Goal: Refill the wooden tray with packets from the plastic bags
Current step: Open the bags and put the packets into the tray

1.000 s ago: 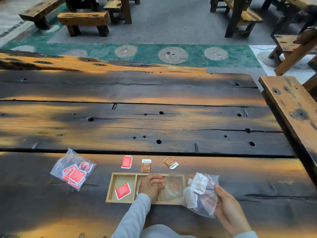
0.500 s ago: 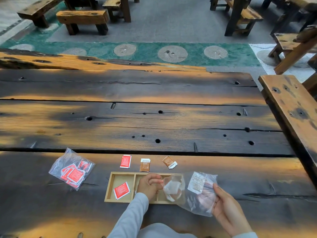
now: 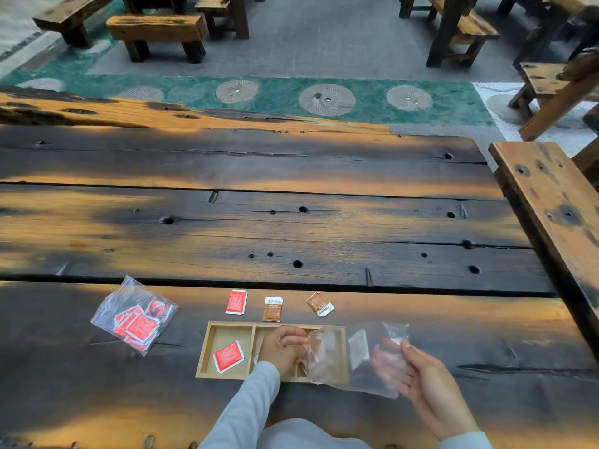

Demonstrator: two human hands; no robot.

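A wooden tray (image 3: 227, 330) with three compartments lies near the table's front edge. One red packet (image 3: 228, 356) rests in its left compartment. My left hand (image 3: 282, 350) hovers over the middle compartment, fingers curled at the mouth of a clear plastic bag (image 3: 356, 358). My right hand (image 3: 418, 380) holds that bag from the right; it lies across the tray's right compartment and looks nearly flat. A second clear bag (image 3: 134, 314) with several red packets lies to the left of the tray.
Three single packets lie in a row just beyond the tray: a red one (image 3: 236, 302), a brown one (image 3: 273, 308) and a tilted brown one (image 3: 319, 304). A wooden bench (image 3: 557, 202) runs along the table's right side.
The bag in my right hand has sunk lower and flattened over the tray's right end; the white packets seen in it earlier are mostly gone from view. My left hand stays at its mouth.
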